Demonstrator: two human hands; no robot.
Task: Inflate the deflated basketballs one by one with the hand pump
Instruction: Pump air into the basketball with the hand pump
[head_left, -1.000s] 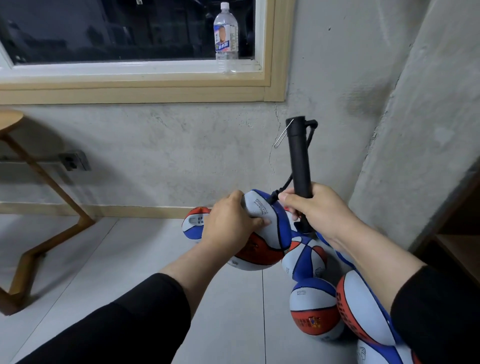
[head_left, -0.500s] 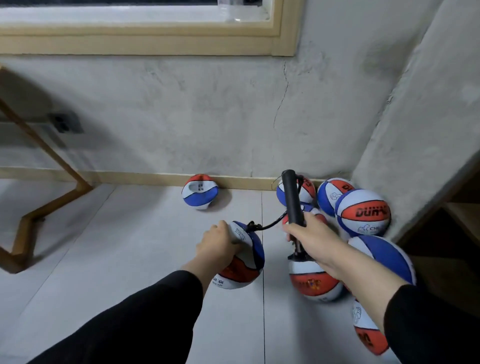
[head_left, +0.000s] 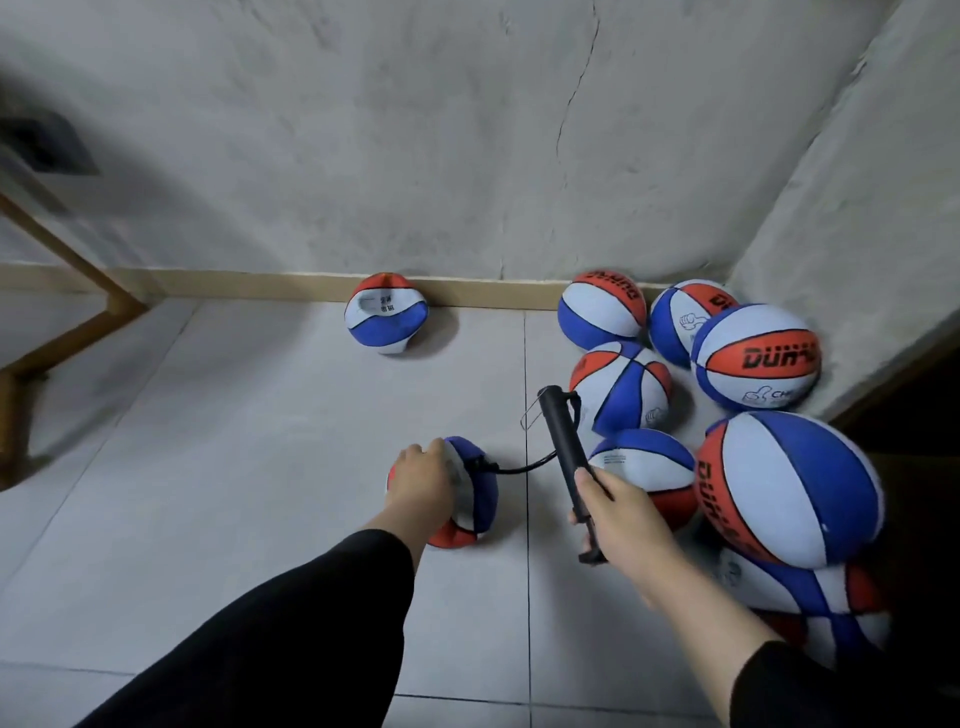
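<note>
1. Gripping a deflated ball (head_left: 470, 491) on the tiled floor (head_left: 234, 467), the left hand (head_left: 423, 480) is curling its fingers over the ball's top.
2. The right hand (head_left: 621, 512) is wrapping closed around the black hand pump (head_left: 563, 447), which is tilting away from the person above the floor.
3. A thin black hose (head_left: 522, 467) is running from the pump to the held ball.
4. A pile of red, white and blue balls (head_left: 756, 358) is crowding the corner on the right, just beside the pump.
5. One more flattened ball (head_left: 386, 320) is leaning against the baseboard (head_left: 260, 283), well apart.
6. Open floor is stretching left toward a wooden furniture leg (head_left: 67, 332).
</note>
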